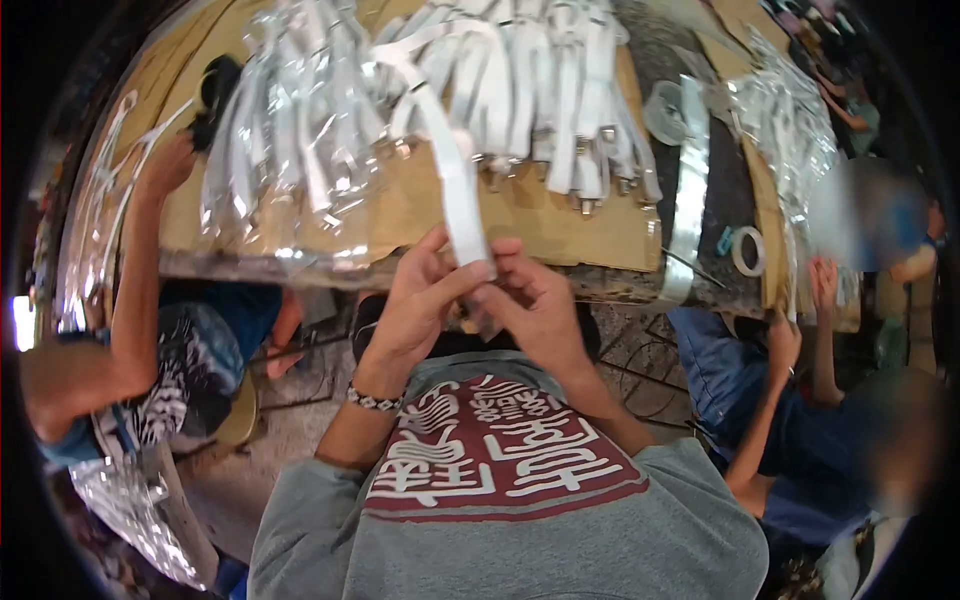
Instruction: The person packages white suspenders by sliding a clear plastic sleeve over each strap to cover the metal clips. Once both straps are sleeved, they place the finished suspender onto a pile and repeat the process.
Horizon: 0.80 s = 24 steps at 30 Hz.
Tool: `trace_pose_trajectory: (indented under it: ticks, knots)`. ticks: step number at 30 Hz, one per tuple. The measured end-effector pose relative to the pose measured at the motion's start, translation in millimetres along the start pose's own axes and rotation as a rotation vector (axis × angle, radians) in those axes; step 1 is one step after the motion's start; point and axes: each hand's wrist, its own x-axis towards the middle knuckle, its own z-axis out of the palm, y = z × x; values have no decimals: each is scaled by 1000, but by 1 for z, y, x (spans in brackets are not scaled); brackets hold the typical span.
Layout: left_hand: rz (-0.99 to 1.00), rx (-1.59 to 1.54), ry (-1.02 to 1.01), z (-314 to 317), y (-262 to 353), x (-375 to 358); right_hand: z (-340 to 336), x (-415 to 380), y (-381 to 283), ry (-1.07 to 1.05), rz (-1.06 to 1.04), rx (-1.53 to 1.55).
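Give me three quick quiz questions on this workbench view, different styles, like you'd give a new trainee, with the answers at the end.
1. Where does the patterned bracelet of the person wearing the camera sit?
A) Right wrist
B) Left wrist
C) Both wrists
2. True or false: the white tape roll lies to the right of the held white strap.
3. Fill in the blank: the middle bunch of straps lies on brown ____.

Key: 1 B; 2 true; 3 cardboard.
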Motion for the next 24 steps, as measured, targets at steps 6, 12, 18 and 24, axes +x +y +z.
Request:
trace_pose_trajectory:
  ticks: [6, 12, 18, 24]
  knots:
    - [-95, -122, 150, -8, -4, 9, -10, -3, 2, -99, -3, -12]
    - [-51, 47, 107, -24, -10, 18, -10, -7, -1, 29, -185, -34]
    - [29, 118, 151, -13, -6, 22, -17, -7, 3, -13, -79, -125]
    - [36, 235, 116, -9, -10, 23, -26, -4, -3, -25, -5, -106]
